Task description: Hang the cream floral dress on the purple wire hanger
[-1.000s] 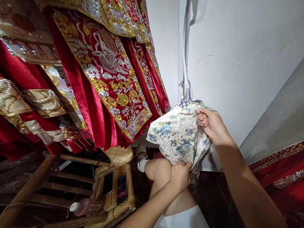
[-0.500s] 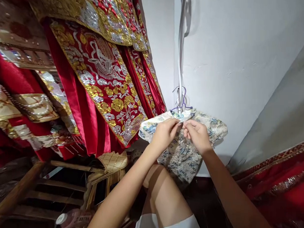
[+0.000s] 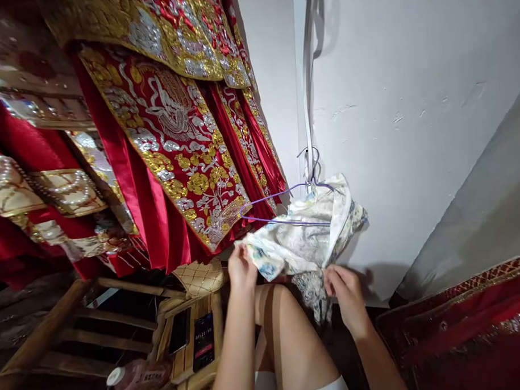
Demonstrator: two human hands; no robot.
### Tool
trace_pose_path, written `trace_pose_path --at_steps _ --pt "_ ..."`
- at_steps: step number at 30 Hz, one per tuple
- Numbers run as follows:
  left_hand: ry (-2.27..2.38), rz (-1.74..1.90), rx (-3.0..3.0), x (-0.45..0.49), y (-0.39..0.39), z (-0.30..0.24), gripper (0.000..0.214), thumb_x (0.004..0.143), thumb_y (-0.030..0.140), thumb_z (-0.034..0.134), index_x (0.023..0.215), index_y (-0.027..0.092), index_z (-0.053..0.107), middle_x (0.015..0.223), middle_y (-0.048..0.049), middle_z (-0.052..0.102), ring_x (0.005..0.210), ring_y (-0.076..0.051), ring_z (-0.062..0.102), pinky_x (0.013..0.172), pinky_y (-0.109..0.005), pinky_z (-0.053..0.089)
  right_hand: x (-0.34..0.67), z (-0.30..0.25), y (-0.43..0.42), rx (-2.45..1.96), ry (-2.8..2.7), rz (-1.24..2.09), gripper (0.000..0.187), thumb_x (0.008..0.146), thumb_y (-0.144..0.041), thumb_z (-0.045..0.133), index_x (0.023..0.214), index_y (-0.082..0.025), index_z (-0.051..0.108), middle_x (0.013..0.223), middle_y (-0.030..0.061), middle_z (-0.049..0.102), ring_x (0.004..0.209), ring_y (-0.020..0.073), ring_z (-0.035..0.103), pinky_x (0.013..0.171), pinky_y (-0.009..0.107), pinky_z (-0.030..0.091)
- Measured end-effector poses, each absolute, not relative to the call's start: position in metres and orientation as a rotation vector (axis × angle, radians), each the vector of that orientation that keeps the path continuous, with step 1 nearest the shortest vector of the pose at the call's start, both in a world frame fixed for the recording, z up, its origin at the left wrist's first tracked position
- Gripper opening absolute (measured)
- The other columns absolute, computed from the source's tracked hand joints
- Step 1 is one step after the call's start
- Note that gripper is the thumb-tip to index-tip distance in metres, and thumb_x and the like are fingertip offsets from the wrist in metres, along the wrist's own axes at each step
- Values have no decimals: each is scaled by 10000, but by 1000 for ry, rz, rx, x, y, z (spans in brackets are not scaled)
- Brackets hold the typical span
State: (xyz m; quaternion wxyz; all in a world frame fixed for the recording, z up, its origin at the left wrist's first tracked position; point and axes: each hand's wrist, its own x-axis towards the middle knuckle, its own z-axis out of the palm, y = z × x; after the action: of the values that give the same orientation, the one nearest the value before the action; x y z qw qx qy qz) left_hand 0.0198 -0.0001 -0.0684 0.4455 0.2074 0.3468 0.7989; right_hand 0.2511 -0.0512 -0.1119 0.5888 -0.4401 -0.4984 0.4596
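Observation:
A cream garment with blue flowers hangs half off a thin purple wire hanger, whose hook catches on a white strap against the wall. The hanger's left arm is bare. My left hand pinches the garment's lower left edge. My right hand grips the cloth's lower right part, fingers curled. My bare knee is just below both hands.
Red robes with gold and silver embroidery hang at the left. A bamboo chair below holds two phones and a pink bottle. Red cloth lies at the right. A white wall stands behind.
Both hands dropped from the garment's collar at the hanger to its lower edge. The garment slipped off the hanger's left arm and now sags to the right.

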Motion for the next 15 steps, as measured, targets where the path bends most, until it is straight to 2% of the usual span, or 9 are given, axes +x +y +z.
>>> trace_pose_path --at_steps 4,7,9,12,15 --pt "866 1901 445 65 -31 -124 181 769 287 727 705 192 587 665 -12 609 668 -159 632 724 -291 527 255 -149 -91 -1026 -1049 1283 401 794 -494 596 521 -234 457 460 -46 366 448 106 287 476 265 233" --pt "791 1766 479 91 -52 -129 192 746 325 764 813 205 630 819 -45 670 878 -197 691 843 -310 543 273 -169 -106 -1141 -1244 1549 375 755 -469 632 511 -211 512 441 -49 387 418 87 267 472 257 218" --pt "715 1668 564 104 -66 -121 239 771 392 758 844 214 618 885 -57 671 939 -215 686 862 -327 546 283 -174 -104 -1246 -1369 1649 361 733 -488 666 530 -202 581 415 -34 438 398 99 310 452 257 233" --pt "666 1570 718 124 -88 -106 296 838 490 706 834 215 594 929 -71 673 891 -227 673 812 -346 549 290 -172 -91 -1304 -1284 1401 452 750 -640 664 613 -209 664 509 33 598 456 161 465 451 285 341" --pt "643 1391 972 143 -113 -96 343 869 541 689 824 205 640 1006 -106 706 935 -272 675 856 -392 540 291 -163 -82 -1261 -1117 1185 641 768 -853 529 623 -243 661 576 77 653 544 239 583 494 347 460"
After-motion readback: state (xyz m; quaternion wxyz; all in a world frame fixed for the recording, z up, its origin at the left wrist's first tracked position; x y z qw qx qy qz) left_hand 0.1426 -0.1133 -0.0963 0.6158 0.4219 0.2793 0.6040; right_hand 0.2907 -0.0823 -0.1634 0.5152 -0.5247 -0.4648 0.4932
